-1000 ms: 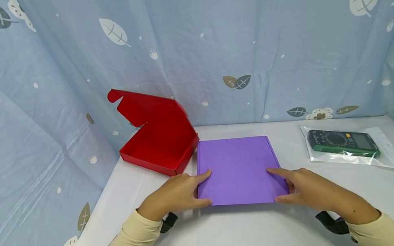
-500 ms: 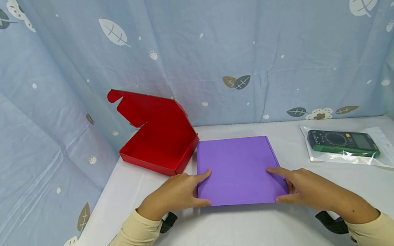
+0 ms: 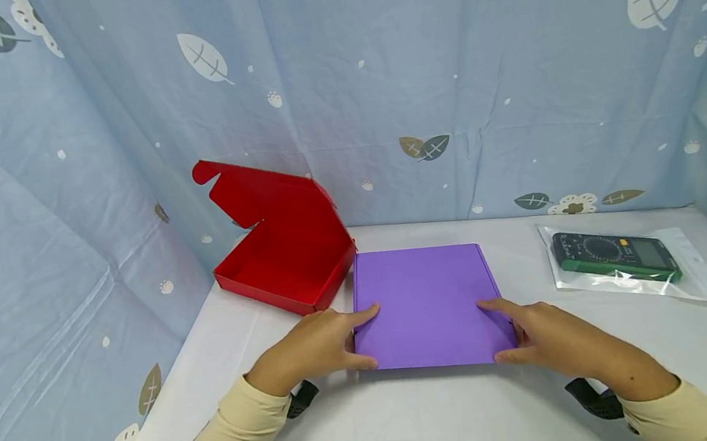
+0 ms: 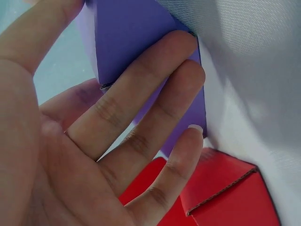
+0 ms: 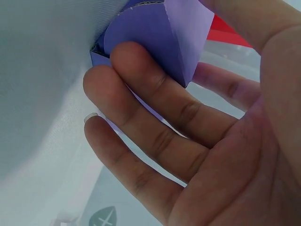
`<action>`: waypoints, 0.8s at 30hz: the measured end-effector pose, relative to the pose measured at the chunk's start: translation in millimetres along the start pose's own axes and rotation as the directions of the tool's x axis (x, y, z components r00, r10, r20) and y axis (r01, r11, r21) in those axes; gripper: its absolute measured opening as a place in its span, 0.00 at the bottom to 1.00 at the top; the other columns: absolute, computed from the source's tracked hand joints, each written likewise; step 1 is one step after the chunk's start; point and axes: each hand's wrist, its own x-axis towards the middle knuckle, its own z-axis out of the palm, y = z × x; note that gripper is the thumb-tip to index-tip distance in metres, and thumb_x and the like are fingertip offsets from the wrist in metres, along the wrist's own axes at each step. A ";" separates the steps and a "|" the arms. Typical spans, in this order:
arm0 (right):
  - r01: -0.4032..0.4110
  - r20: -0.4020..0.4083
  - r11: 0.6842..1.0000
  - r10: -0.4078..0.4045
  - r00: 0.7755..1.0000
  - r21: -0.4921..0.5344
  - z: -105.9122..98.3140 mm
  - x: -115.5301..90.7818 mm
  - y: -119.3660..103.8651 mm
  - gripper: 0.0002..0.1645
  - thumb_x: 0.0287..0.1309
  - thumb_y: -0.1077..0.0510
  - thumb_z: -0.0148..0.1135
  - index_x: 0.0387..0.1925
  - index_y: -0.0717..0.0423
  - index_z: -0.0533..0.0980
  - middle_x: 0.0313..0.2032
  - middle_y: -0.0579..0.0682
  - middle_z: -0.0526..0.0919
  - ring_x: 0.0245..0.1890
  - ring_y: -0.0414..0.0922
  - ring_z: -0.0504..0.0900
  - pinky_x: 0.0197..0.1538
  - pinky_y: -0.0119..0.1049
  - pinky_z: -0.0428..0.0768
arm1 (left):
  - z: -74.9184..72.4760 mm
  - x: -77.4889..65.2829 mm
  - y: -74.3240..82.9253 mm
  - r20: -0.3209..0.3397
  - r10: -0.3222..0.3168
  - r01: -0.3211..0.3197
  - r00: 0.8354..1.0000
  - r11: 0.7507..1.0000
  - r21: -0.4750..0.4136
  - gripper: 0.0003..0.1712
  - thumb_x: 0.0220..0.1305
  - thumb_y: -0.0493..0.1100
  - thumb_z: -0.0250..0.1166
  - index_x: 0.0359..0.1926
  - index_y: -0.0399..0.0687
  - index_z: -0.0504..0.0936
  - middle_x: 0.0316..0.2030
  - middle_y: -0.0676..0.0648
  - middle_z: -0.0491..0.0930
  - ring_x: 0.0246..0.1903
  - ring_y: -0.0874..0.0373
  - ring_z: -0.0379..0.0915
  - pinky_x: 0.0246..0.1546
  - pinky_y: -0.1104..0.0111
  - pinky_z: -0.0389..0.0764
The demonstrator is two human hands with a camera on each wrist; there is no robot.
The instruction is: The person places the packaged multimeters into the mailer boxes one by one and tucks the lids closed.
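A flat purple cardboard box [image 3: 426, 300] lies on the white table in the head view. At its front left corner my left hand [image 3: 316, 346] grips it, index finger on the lid and thumb by the front edge. My right hand [image 3: 536, 338] holds the front right corner in the same manner. The left wrist view shows fingers [image 4: 160, 80] against the box's side below a purple flap [image 4: 124, 37]. Likewise, fingers [image 5: 141, 66] touch the side by another flap [image 5: 143, 28] in the right wrist view. The lid hides the box's inside.
A red cardboard box [image 3: 282, 259] stands open behind and left, its lid raised, close to the purple box. To the right lies a green and black multimeter [image 3: 616, 258] in a clear plastic bag [image 3: 700, 266]. A blue patterned curtain [image 3: 339, 104] borders the white table [image 3: 418, 426].
Both thumbs have shifted very slightly outward along the box's front edge. Otherwise the hands and the boxes look the same.
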 end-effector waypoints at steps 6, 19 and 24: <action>-0.005 0.011 1.000 0.005 1.000 -0.009 1.0 0.8 1.0 0.45 0.55 0.44 0.72 0.69 0.57 0.66 0.20 0.35 0.70 0.20 0.28 0.66 0.26 0.27 0.69 | -0.2 0.4 0.3 -0.029 0.000 0.002 1.000 0.999 0.047 0.49 0.49 0.63 0.77 0.72 0.61 0.69 0.13 0.61 0.68 0.15 0.68 0.61 0.22 0.72 0.60; -0.038 -0.027 0.996 0.036 0.999 -0.081 0.8 1.6 -1.0 0.43 0.53 0.46 0.74 0.68 0.53 0.69 0.25 0.38 0.73 0.25 0.31 0.68 0.29 0.28 0.69 | 1.1 1.9 -1.8 -0.085 0.018 -0.012 0.996 0.997 0.071 0.47 0.47 0.61 0.78 0.69 0.61 0.73 0.15 0.63 0.69 0.18 0.69 0.64 0.22 0.72 0.61; -0.065 -0.061 0.985 0.056 0.997 -0.158 1.3 1.3 -2.8 0.40 0.53 0.49 0.75 0.67 0.49 0.71 0.47 0.50 0.83 0.36 0.35 0.79 0.36 0.34 0.78 | 1.1 2.1 -1.9 -0.070 0.022 -0.019 0.997 0.999 0.042 0.45 0.50 0.55 0.78 0.70 0.59 0.72 0.16 0.62 0.70 0.19 0.69 0.65 0.23 0.72 0.63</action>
